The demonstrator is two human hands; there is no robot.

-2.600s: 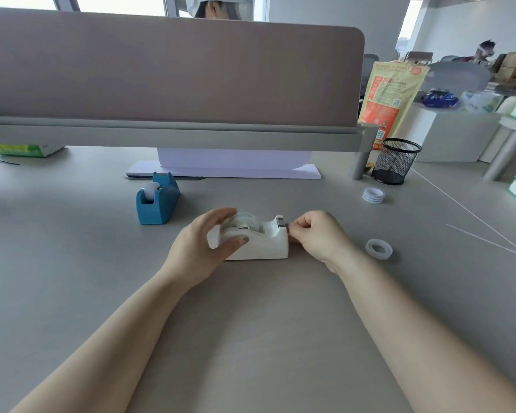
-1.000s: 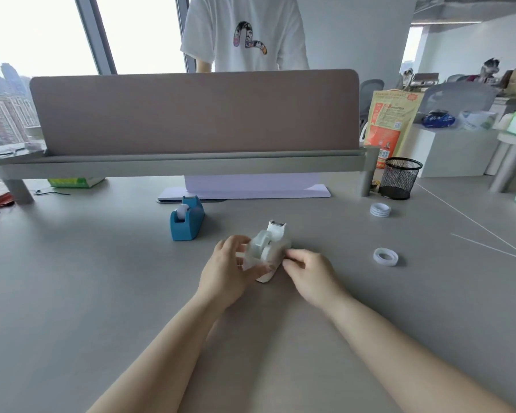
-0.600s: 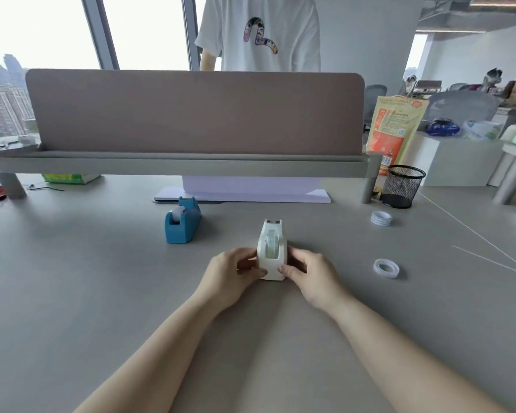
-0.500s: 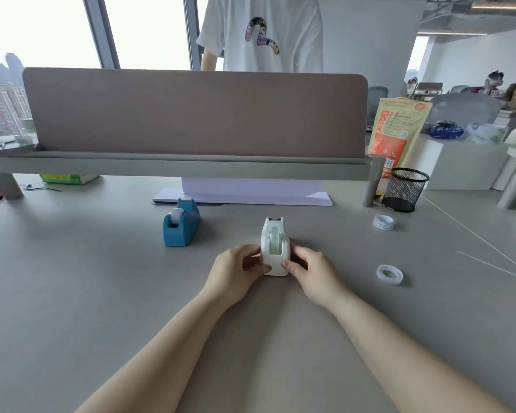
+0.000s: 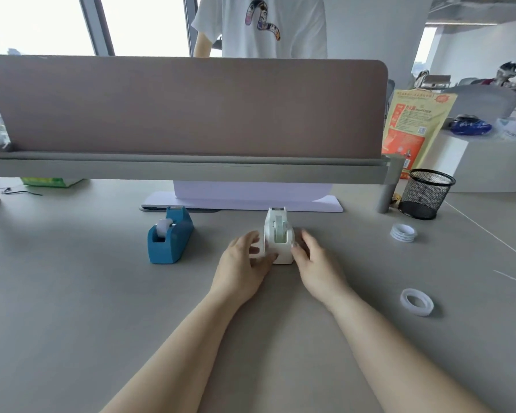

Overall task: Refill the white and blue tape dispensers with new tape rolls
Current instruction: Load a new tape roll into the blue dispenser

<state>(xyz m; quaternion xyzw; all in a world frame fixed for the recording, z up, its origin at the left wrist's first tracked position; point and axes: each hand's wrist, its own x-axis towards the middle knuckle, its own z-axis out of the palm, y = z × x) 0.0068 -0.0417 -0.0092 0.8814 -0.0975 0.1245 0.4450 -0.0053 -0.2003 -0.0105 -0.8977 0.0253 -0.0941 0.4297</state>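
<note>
The white tape dispenser [image 5: 277, 234] stands on the grey desk, its cutter end pointing away from me and a pale roll seated in it. My left hand [image 5: 242, 269] is against its left side with the thumb at its near base. My right hand [image 5: 316, 269] touches its right side with the fingertips. The blue tape dispenser [image 5: 170, 236] stands to the left, apart from my hands, with a white roll in it. A single clear tape roll [image 5: 416, 301] lies flat to the right. A small stack of rolls [image 5: 403, 233] lies farther back.
A brown divider panel [image 5: 185, 108] on a grey shelf crosses the back of the desk, with a white flat stand [image 5: 242, 201] under it. A black mesh cup [image 5: 426, 193] and an orange bag [image 5: 411, 129] are at the back right. A person in a white shirt [image 5: 262, 25] stands behind the divider.
The white dispenser was lifted, turned so its cutter faces away, and set down on the desk. My hands now sit lower and looser at its sides.
</note>
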